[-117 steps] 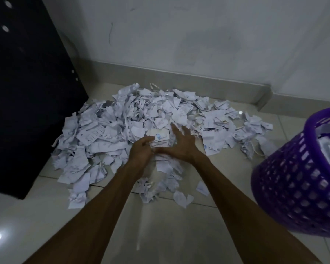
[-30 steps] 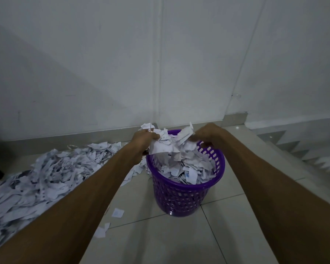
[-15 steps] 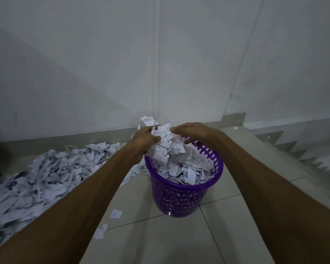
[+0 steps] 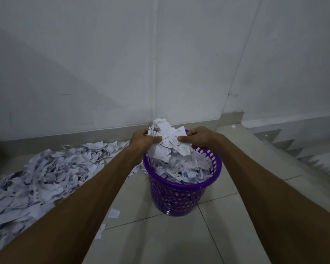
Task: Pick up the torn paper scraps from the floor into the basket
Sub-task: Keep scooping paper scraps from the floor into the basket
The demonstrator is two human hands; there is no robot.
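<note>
Overhead, so to speak, the pale wall fills the whole upper half of the frame, and its skirting meets the glossy tiled floor across the middle. Next in size, we see a broad heap of torn paper scraps spread over the floor at the left edge, reaching up toward the centre. Right of it, at centre, stands the purple perforated basket, upright and already filled above its rim with scraps. Over the basket's far rim we hold a crumpled bunch of scraps between both hands: our left hand grips its left side with fingers curled round the paper, and our right hand clamps its right side the same way, thumbs nearly facing each other. The bunch touches the pile inside the basket. Smallest, a few stray scraps lie on the tiles in the lower centre, just left of the basket's foot.
</note>
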